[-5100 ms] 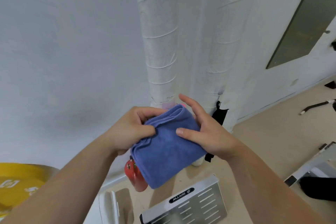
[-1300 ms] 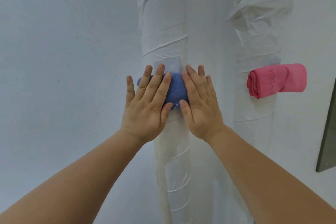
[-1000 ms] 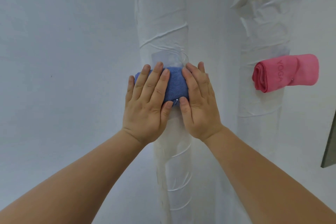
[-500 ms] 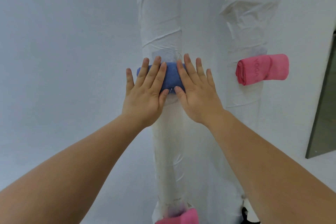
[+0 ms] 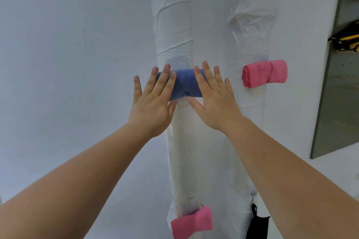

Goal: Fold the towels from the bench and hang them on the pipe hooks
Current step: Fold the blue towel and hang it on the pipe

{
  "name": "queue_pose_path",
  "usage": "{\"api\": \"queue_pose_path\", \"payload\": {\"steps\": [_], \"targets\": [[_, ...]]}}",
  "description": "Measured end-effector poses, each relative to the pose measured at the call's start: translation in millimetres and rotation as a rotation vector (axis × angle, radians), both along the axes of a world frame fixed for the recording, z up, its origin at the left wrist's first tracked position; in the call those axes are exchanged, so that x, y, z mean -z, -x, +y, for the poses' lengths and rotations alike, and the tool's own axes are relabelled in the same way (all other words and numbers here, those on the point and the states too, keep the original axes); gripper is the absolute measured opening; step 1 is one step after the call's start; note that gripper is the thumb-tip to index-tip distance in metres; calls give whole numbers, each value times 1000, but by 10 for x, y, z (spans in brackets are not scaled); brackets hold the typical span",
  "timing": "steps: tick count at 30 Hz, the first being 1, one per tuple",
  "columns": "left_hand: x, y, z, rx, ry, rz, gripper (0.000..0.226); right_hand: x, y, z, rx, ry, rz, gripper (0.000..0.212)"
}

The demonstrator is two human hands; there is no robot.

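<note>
The left hand (image 5: 153, 103) has its fingers (image 5: 165, 77) straight and spread, flat on the left end of the blue towel (image 5: 184, 83). It grips nothing. The right hand (image 5: 213, 101) mirrors it, with fingers (image 5: 206, 75) straight across the towel's right end and the thumb just under its lower edge. I cannot tell whether the palms press or only touch.

Between the two hands the blue towel lies as a folded roll across the left pipe (image 5: 174, 25), at centre frame. A small metal tip, likely the hook (image 5: 186, 93), shows at its lower edge.

To the right, an upper pink towel (image 5: 264, 73) sits rolled on the right pipe (image 5: 252, 35). At the bottom of the frame a lower pink towel (image 5: 191, 223) hangs on the left pipe, and something black (image 5: 256, 225) hangs low on the right pipe.

The step in hand looks like the end of hanging the blue towel: seating it and smoothing it against the pipe. The next move would be to lift both hands away gently, so the roll neither unwinds nor slips off the hook, and then fetch another towel if any are left. The bench is out of view, so I cannot tell how many remain.
</note>
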State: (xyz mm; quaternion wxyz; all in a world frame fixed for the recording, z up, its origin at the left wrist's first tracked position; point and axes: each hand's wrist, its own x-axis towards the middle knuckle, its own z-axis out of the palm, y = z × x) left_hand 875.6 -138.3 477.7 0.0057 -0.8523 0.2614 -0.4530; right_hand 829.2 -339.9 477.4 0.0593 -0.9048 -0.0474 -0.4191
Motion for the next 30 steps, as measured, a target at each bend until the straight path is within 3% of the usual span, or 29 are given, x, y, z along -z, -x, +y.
{"api": "queue_pose_path", "payload": {"steps": [8, 16, 22, 26, 30], "targets": [[243, 344, 337, 156, 55, 88, 71, 206, 508, 374, 122, -71, 77, 84], [1224, 954, 761, 370, 13, 413, 68, 1367, 1399, 1027, 341, -188, 340, 78], [2258, 1595, 722, 527, -145, 693, 67, 2376, 2562, 1299, 516, -348, 639, 77], [2815, 2224, 638, 567, -275, 805, 70, 2839, 3482, 1346, 662, -356, 758, 75], [3219, 2903, 552, 638, -417, 895, 70, 3359, 4404, 1334, 789, -487, 874, 72]]}}
